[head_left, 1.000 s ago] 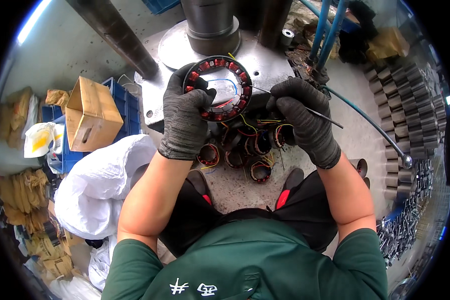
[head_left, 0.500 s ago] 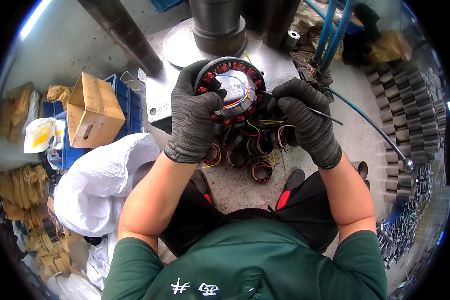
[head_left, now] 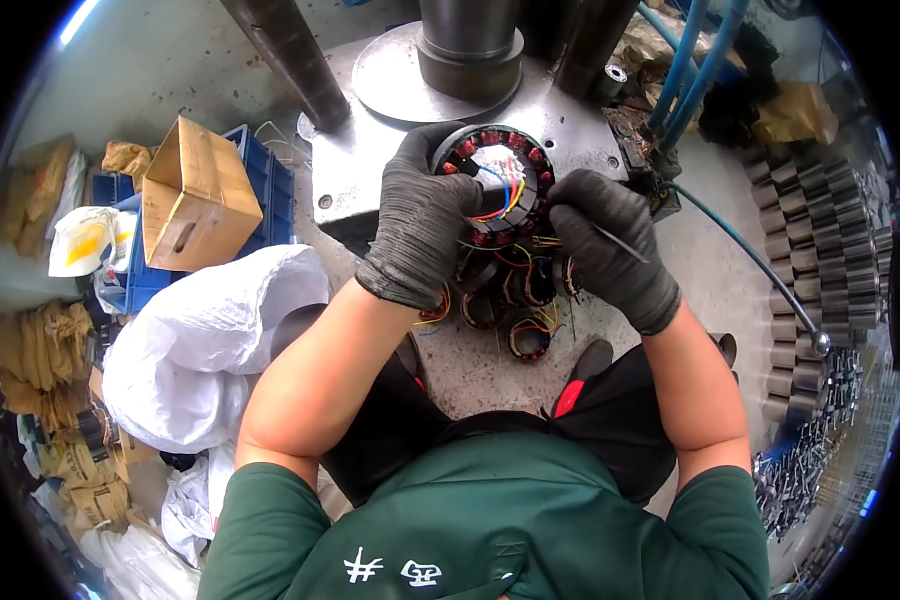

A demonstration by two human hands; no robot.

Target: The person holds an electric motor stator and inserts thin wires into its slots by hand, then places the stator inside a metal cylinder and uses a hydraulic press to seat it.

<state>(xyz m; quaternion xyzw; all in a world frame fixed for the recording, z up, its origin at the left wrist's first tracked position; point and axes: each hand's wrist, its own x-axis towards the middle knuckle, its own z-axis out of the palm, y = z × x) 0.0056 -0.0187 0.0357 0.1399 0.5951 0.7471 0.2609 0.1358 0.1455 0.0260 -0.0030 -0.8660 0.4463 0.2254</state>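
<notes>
My gloved left hand [head_left: 420, 215] is closed around the left side of a motor stator [head_left: 518, 143], a dark ring with copper windings. Blue, red and yellow lead wires [head_left: 513, 198] cross the ring's opening. My gloved right hand [head_left: 615, 245] is closed on a thin metal rod [head_left: 622, 243]. Its fingertips are close to the stator's right edge, and they hide the rod's front end. Below the held stator, several smaller wound stators [head_left: 528, 340] with coloured leads lie in a group on the floor.
A steel press table [head_left: 355, 170] with a thick ram [head_left: 468, 55] and dark columns [head_left: 295, 65] stands ahead. To the left are a cardboard box [head_left: 205, 200], blue crates [head_left: 270, 195] and a white sack [head_left: 200, 350]. Stacked metal cylinders [head_left: 820, 250] and a ball-ended lever [head_left: 770, 275] are at right.
The stator and both hands sit closer together, with the stator shifted right in view. Less of the rod shows past my right hand. The whole view has shifted slightly.
</notes>
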